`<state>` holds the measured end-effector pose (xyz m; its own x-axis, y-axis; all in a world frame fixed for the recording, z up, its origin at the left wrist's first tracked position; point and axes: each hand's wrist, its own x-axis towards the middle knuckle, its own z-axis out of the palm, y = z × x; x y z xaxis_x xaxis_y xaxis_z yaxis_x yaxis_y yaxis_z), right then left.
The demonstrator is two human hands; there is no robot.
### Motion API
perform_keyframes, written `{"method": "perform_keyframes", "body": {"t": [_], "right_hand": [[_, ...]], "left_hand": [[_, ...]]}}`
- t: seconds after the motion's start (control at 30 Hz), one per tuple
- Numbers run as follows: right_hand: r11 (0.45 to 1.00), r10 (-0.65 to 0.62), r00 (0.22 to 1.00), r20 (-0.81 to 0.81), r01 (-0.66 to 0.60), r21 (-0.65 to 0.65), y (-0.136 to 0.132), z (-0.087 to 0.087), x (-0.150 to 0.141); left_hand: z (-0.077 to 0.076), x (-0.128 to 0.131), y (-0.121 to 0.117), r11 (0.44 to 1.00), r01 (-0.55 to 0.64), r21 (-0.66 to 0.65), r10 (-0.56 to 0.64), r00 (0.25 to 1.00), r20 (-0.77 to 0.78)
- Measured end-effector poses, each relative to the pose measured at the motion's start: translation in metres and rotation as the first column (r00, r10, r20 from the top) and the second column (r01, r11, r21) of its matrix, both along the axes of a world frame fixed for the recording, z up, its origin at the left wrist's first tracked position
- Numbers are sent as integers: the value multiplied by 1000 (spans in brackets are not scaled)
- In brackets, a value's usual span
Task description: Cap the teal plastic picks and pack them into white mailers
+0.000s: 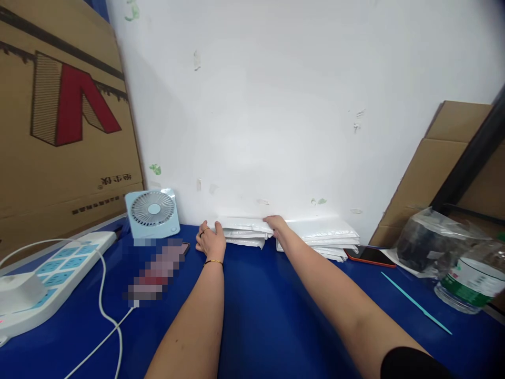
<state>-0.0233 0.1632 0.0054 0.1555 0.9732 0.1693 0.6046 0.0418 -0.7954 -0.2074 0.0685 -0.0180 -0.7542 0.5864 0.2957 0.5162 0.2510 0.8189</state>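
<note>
A stack of flat white packets, like plastic mailer bags (242, 231), lies against the foot of the wall. My left hand (211, 243) is at the left end of this stack, fingers bent, with the thumb against its edge. At the right end, my right hand (277, 225) grips the upper corner, its fingertips partly hidden behind the packets. The stack sits between my two hands. Just right of my right wrist lies a second stack of similar white packets (325, 234), its layers slightly uneven.
Left are a light blue fan (153, 213), a blurred phone (158, 273) on a cable, a power strip (65, 273) and a large carton (67, 121). Right are a red-edged phone (371, 256), a teal stick (416, 302), a plastic bottle (469, 281) and a bagged dark object (420, 239).
</note>
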Motion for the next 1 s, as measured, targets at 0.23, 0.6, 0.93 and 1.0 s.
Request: {"method": "perform_keyframes", "body": {"t": [0.23,0.6,0.93,1.0], "right_hand": [[985,-146,987,-68,152,82,-21,-22,-30],[763,-548,833,77,461,453,-55,42,171],[913,-407,860,307,396,100,-51,57,244],[919,-387,879,278,342,198,-53,69,232]], "left_hand": [[-5,2,0,999,25,-28,-29,987,-158],[-6,1,1,1000,-20,6,21,987,-157],[14,16,-19,995,37,93,-11,963,-270],[28,34,-29,976,111,189,-55,959,-279]]}}
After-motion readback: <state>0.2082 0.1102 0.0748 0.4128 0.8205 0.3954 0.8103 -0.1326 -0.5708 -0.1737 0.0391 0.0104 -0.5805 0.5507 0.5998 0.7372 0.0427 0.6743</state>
